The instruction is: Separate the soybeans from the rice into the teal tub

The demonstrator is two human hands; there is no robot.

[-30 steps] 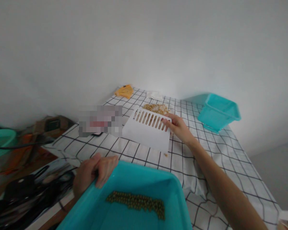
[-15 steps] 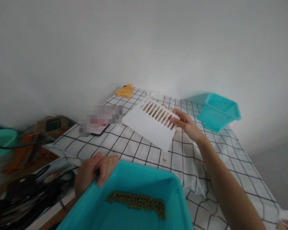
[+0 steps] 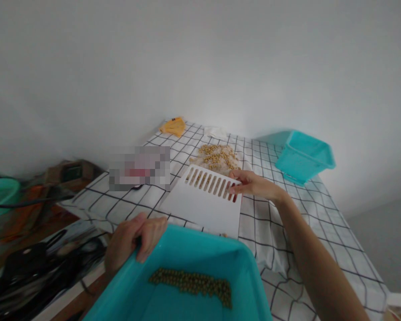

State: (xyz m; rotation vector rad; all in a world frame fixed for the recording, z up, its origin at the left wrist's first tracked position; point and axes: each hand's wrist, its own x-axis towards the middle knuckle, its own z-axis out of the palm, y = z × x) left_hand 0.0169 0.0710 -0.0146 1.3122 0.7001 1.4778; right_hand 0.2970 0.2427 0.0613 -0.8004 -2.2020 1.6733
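Observation:
My left hand (image 3: 137, 240) grips the upper left rim of a turquoise plastic tub (image 3: 207, 234) at the bottom of the view. Inside the tub lies a band of small round brownish beans (image 3: 194, 282). With my right hand (image 3: 245, 184), I pinch the slotted edge of a flat white sheet (image 3: 200, 205), thumb on top near the slots. The sheet slopes toward me, its near edge by the tub's far rim. Just beyond the slots, a pile of yellowish beans (image 3: 217, 156) with whitish grains is spread on the checked cloth (image 3: 270, 209).
A second turquoise tub (image 3: 305, 156) stands tilted at the back right. A yellow cloth (image 3: 173, 127) and a white crumpled piece (image 3: 215, 132) lie along the back. A blurred-out flat object (image 3: 140, 169) is on the left. Off the table's left side are a green basin (image 3: 2, 196) and dark bags (image 3: 33, 263).
My right hand has brought the white sheet down and toward me, from raised over the pile to low beside the tub. The bean pile behind it now shows. My left hand stays on the rim.

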